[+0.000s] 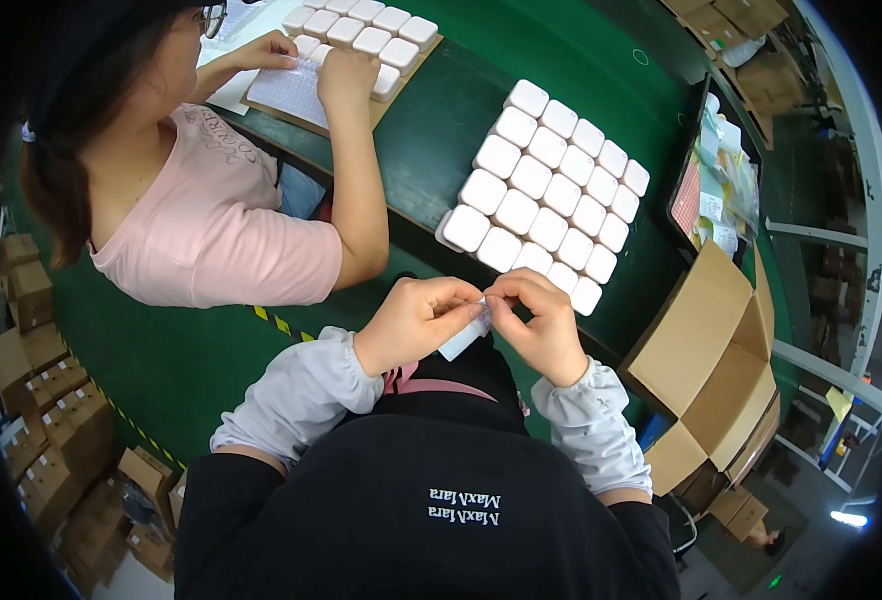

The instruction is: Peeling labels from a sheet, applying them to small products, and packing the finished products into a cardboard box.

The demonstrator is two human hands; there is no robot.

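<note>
Both of my hands meet in front of my body, just off the near edge of the table. A small white slip [458, 345] hangs down between them. My left hand [416, 325] pinches it between thumb and fingers. My right hand [543, 328] is closed too, its thumb and forefinger at the slip's upper edge, close to the left fingertips. Beyond my hands lies a block of white rounded-square boxes [531, 175], set in several close rows on the dark green table [421, 150]. One box at the block's near left corner seems to rest over another.
At my left a co-worker in a pink shirt [221, 220] handles a sheet of labels [291, 92] beside more white boxes [371, 40]. An open cardboard box [696, 340] stands at the right, near a black tray [676, 215] of papers and bags. Cartons [66, 410] are stacked at far left.
</note>
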